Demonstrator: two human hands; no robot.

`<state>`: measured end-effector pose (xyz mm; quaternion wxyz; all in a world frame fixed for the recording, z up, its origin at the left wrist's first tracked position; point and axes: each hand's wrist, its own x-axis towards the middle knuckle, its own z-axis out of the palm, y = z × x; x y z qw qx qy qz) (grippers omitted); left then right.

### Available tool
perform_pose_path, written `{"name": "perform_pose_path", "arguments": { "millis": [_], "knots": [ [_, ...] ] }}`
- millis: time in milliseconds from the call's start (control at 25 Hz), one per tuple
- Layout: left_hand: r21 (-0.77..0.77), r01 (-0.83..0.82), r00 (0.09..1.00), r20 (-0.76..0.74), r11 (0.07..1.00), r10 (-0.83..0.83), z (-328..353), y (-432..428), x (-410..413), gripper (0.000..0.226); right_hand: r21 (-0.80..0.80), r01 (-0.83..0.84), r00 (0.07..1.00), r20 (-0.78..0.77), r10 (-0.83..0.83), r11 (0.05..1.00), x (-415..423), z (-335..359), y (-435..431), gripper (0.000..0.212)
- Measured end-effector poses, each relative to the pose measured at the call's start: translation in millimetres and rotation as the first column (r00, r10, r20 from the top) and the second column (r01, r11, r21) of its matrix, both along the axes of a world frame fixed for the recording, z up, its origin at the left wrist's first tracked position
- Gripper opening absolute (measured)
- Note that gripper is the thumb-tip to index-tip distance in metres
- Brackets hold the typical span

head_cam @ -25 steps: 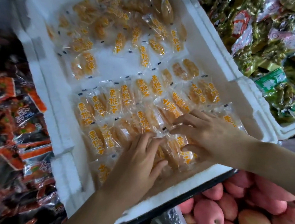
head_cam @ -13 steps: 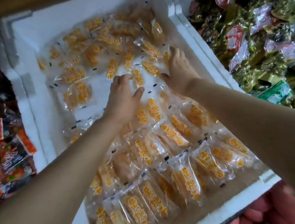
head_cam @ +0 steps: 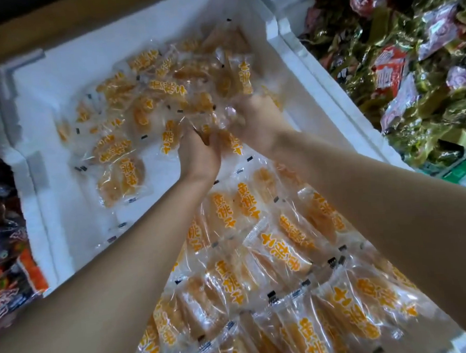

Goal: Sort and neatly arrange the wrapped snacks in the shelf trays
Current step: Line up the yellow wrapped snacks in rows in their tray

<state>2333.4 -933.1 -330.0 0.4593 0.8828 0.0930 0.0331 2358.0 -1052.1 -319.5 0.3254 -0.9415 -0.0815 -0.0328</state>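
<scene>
The loose packets point(head_cam: 149, 116) of yellow peach snacks are heaped at the far end of the white foam tray point(head_cam: 62, 217), and that's where the action has moved to. A second ago both hands were down at the near edge, patting the neat rows point(head_cam: 285, 253) flat. Half a second ago they were reaching up the middle, a bit apart. Now they've come together right in the heap.

The left grip point(head_cam: 199, 156) is clenched, fingers curled into a bunch of wrappers at the near edge of the pile. The right grip point(head_cam: 252, 119) sits just beside it and a bit further in, but it's motion-blurred and its fingers are buried in packets, so I can't tell if it's actually got hold of anything.

My read: the front rows are done for now, and this is a scoop to drag the next batch down into the bare strip of tray between pile and rows. These slippery wrappers could easily slide out of a handful.

Either side: a tray of green and gold wrapped snacks point(head_cam: 414, 92) on the right, dark red and orange packets point(head_cam: 4, 264) on the left.
</scene>
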Motion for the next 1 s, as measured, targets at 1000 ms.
{"name": "perform_pose_path", "arguments": {
  "millis": [1000],
  "knots": [
    [-0.503, -0.049, 0.998, -0.054, 0.863, 0.026, 23, 42, -63, 0.021, 0.260, -0.069, 0.995, 0.082, 0.049, 0.963, -50, 26, 23, 0.028]
  ]
}}
